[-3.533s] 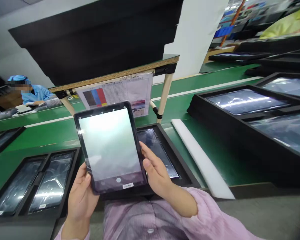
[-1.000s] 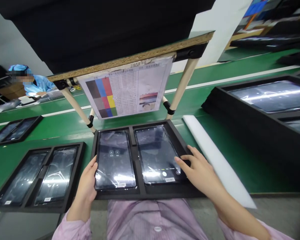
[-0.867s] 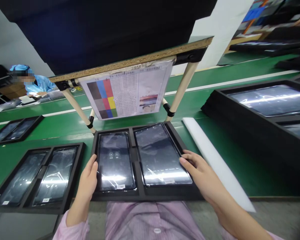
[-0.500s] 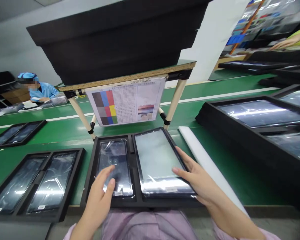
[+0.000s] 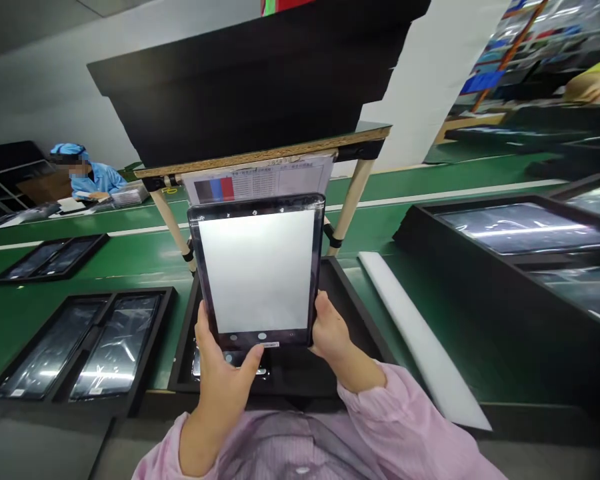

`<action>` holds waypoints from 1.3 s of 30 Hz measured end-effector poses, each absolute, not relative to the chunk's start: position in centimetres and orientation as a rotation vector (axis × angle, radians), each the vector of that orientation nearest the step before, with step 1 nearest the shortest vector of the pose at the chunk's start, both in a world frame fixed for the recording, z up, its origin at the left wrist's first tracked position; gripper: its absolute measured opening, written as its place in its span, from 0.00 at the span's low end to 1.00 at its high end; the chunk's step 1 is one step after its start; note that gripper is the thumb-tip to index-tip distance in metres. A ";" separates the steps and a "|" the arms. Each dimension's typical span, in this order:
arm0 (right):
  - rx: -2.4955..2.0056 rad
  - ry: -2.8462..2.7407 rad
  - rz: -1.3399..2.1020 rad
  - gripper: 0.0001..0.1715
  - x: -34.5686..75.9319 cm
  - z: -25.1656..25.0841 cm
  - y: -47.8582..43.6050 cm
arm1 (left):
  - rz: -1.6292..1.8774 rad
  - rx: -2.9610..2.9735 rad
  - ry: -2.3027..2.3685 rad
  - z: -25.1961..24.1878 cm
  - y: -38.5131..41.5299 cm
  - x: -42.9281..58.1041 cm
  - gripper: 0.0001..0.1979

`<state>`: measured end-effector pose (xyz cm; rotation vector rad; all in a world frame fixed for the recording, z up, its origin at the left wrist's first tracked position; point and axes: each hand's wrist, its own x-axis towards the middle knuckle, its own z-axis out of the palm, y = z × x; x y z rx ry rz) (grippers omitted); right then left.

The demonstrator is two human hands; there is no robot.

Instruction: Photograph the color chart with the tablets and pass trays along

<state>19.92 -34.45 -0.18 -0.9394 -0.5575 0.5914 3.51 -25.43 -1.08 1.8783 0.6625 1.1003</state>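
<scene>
A tablet (image 5: 260, 273) with a bright, nearly white screen is held upright between my two hands, above a black foam tray (image 5: 353, 313). Its screen has small icons along the top and bottom edges, like a camera display. My left hand (image 5: 225, 380) grips the lower left corner, thumb on the bottom bezel near a small white label. Around the lower right edge my right hand (image 5: 333, 333) is closed. A second tablet (image 5: 197, 363) lies in the tray's left compartment, mostly hidden behind the held one. The right compartment shows bare black foam.
A printed color chart (image 5: 260, 180) hangs under a wooden shelf (image 5: 270, 153) bearing black foam. Trays with tablets lie left (image 5: 115, 347) and far left (image 5: 55, 257); stacked trays (image 5: 480, 267) stand right. A white foam strip (image 5: 420, 340) lies nearby. Co-workers (image 5: 93, 175) sit beyond.
The tablet has come up out of the tray's right compartment and now stands upright in front of the chart. My left hand has moved from over the other tablet onto it. Its screen is now lit.
</scene>
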 end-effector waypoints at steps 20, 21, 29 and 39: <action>-1.106 -0.581 0.645 0.49 20.5 -1.4 -33.0 | 1.299 2.054 0.952 -1.7 -26.4 4.5 0.55; -1.106 -0.585 0.650 0.49 20.5 -1.4 -33.0 | 1.300 2.062 0.951 -1.7 -26.4 4.5 0.56; -1.059 -0.626 0.662 0.49 20.3 -1.1 -33.1 | 1.293 2.023 0.900 -1.7 -26.5 3.9 0.54; -1.080 -0.822 0.502 0.45 17.9 1.6 -38.0 | 0.990 1.162 0.766 -0.5 -23.7 0.5 0.31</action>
